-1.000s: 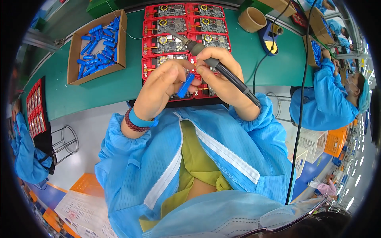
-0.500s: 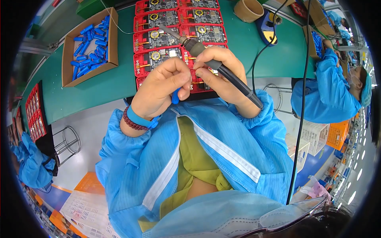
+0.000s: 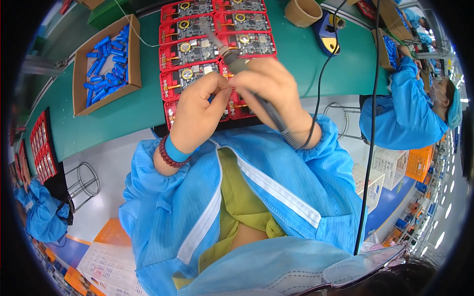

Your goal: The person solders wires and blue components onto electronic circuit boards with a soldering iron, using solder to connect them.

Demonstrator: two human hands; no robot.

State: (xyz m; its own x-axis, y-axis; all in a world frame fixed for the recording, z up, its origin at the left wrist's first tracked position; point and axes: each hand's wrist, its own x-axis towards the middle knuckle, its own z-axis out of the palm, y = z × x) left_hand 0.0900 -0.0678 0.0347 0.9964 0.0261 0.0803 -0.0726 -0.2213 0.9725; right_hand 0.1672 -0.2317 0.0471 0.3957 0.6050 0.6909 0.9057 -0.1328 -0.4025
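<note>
My left hand (image 3: 198,113) is closed over the near end of the red panels. Its fingers are wrapped round a blue cylindrical cell (image 3: 211,98), of which only a sliver shows. Meeting it at the fingertips is my right hand (image 3: 274,86), blurred, with a soldering iron (image 3: 231,58) lying through its grasp. The iron's metal tip points up and left, above the boards. Whether a thin wire runs between the fingertips is too small to tell. Under both hands, red panels carry rows of green-grey circuit boards (image 3: 200,51), each with a round yellow-ringed part.
An open cardboard box (image 3: 134,81) of blue cells (image 3: 101,64) stands left on the green table (image 3: 138,109). At the back right are a brown round container (image 3: 301,15) and a blue-and-yellow iron stand (image 3: 323,42). A black cable (image 3: 377,98) hangs at right. Co-workers in blue sit both sides.
My left hand has turned and risen a little, so the blue cell that hung below it is now mostly hidden. My right hand has moved slightly left with the iron. The view has shifted slightly.
</note>
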